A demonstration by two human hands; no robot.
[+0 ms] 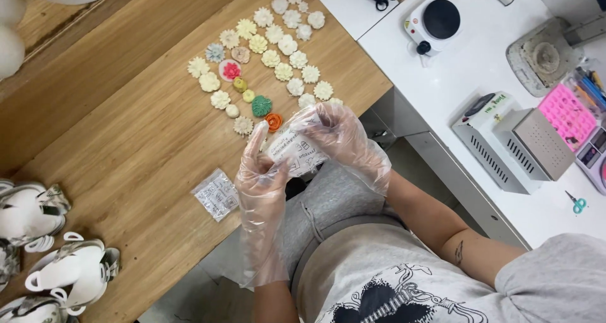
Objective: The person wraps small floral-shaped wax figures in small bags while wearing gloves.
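A person seated at a wooden table [126, 146], seen from above, wears loose clear plastic gloves on both hands. Nearest, the left hand [262, 184] is partly closed, thumb and fingers pinching the lower edge of a small clear bag [295, 150] with a printed white panel. At two o'clock from it, the right hand [341, 137] curls over the bag's upper end, fingers bent around it. The bag is held between both hands just off the table's near edge, above the lap, probably so both ends can be worked at once. Its long axis runs from about eight o'clock to two o'clock, printed face up. A second, similar bag [216, 194] lies flat on the table at nine o'clock from the left hand. Farther off, at twelve o'clock, rows of small moulded flowers [271, 51], mostly cream, sit spaced apart, likely kept separate to avoid damage
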